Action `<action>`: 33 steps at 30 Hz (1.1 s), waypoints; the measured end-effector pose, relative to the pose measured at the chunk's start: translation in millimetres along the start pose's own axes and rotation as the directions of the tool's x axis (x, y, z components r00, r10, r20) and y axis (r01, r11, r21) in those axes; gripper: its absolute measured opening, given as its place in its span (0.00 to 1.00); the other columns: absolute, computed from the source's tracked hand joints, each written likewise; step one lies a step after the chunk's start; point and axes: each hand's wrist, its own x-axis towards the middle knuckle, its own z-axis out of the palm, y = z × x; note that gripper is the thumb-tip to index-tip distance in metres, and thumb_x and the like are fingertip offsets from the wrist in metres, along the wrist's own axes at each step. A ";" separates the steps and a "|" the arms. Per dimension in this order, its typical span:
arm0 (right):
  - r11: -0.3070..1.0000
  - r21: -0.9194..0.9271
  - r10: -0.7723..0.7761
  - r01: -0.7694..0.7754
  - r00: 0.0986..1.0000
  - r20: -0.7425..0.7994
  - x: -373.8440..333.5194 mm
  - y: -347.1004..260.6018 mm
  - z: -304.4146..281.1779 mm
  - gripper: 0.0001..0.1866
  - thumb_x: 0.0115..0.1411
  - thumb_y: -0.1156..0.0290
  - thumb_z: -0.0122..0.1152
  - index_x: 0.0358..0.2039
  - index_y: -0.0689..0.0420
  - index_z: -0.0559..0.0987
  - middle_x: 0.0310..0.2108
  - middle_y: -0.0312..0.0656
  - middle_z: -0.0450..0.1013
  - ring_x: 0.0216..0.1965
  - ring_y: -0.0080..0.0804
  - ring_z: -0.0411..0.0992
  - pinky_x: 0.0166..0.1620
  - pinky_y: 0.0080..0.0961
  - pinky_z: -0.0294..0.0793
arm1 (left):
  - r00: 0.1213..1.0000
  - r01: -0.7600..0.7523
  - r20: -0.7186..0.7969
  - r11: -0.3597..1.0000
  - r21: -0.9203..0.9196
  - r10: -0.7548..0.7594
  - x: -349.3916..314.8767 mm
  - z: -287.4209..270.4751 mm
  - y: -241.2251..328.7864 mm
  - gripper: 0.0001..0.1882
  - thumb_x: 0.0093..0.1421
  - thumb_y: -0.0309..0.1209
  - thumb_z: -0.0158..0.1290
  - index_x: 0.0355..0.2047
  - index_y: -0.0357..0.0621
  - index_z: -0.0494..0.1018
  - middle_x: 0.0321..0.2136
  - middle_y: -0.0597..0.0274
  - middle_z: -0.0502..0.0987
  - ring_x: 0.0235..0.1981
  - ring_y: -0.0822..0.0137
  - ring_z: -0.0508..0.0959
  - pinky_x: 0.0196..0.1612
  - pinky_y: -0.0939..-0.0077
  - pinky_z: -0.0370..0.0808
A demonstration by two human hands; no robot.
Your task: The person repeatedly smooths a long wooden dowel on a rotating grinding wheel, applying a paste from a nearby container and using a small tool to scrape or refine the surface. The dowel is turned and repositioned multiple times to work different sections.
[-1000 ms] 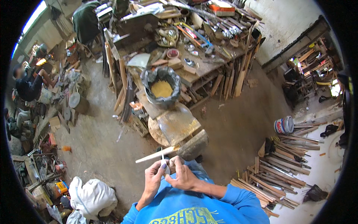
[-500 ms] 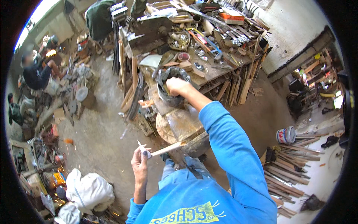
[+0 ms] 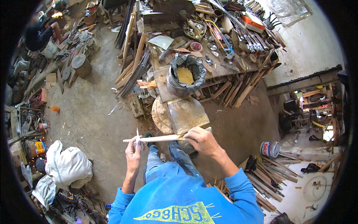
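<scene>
My left hand is closed round a pale wooden stick and a small white bottle with a pointed nozzle, which points upward. At the stick's right end, my right hand has its fingertips pressed together over a darker spot; whether they pinch something is hidden. That end lies close to the edge of a worn, dusty plate. Beyond the plate stands a bucket lined with black plastic, holding yellowish powder.
A cluttered workbench with tools and scraps spreads behind the bucket. A round dusty disc sits left of the plate. Wood strips and a white bucket are at right. White sacks lie at left; a person sits far left near sparks.
My right hand has come out of the lined bucket and down to the stick's right end. The stick now lies level, reaching past my left hand.
</scene>
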 end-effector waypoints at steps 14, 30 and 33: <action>0.982 -0.175 -0.089 0.072 0.992 -0.090 -8.5 6.0 25.2 0.07 0.51 0.76 0.66 0.33 0.56 0.82 0.31 0.37 0.77 0.35 0.36 0.75 0.38 0.30 0.78 | 0.999 -0.048 -0.003 0.999 0.004 0.048 13.0 15.0 14.1 0.18 0.71 0.38 0.50 0.53 0.39 0.72 0.32 0.65 0.78 0.34 0.76 0.74 0.40 0.78 0.73; 0.945 -0.326 -0.083 0.028 0.984 -0.157 -40.8 -0.3 35.3 0.22 0.56 0.60 0.67 0.52 0.44 0.80 0.50 0.37 0.71 0.45 0.35 0.67 0.48 0.34 0.67 | 0.999 -0.001 0.048 1.000 0.007 0.000 4.9 12.8 -6.6 0.18 0.71 0.38 0.50 0.54 0.39 0.71 0.34 0.65 0.78 0.34 0.76 0.74 0.42 0.79 0.72; 0.933 -0.350 0.023 -0.077 0.988 -0.156 -51.2 -5.0 47.5 0.22 0.61 0.52 0.61 0.56 0.39 0.79 0.57 0.38 0.67 0.50 0.38 0.64 0.54 0.37 0.62 | 0.999 -0.005 0.032 1.000 0.011 0.004 10.2 9.7 -6.0 0.18 0.71 0.38 0.50 0.54 0.40 0.71 0.33 0.65 0.78 0.33 0.76 0.74 0.40 0.78 0.72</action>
